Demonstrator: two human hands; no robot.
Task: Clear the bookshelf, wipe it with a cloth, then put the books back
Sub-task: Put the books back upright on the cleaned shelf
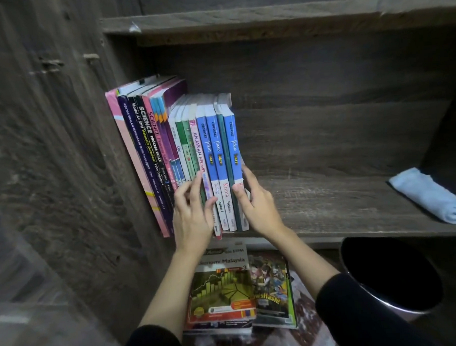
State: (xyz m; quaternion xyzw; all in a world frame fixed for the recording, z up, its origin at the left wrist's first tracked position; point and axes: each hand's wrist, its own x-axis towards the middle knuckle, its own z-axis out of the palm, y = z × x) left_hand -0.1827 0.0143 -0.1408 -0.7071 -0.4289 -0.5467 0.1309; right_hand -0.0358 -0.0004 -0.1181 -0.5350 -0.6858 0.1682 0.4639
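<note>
My left fingers (197, 186) are lying straight and spread on the spines in the middle of the books (179, 154), thumb touching "ANJAKAN PRIMA". My right fingers (249, 175) are pressing flat against the row's right cover, thumb across the last blue "fokus" spine; neither hand is curling round anything. The paperbacks are standing at the left end of the dark wood-grain shelf (340, 194), leaning left. Spines are reading "SCIENCE PROCESS SKILLS", "Modul A+ SPM Matematik", and "fokus" with "Biologi" and "Kimia", "Tingkatan 4". A folded pale blue cloth (431, 198) is lying at the shelf's right end. Below, near me, a pile (221, 285) topped by "Ekonomi Malaysia", "STPM", is sitting beside a glossy "Newsflash!" magazine (272, 288) and a round black bin (388, 273).
</note>
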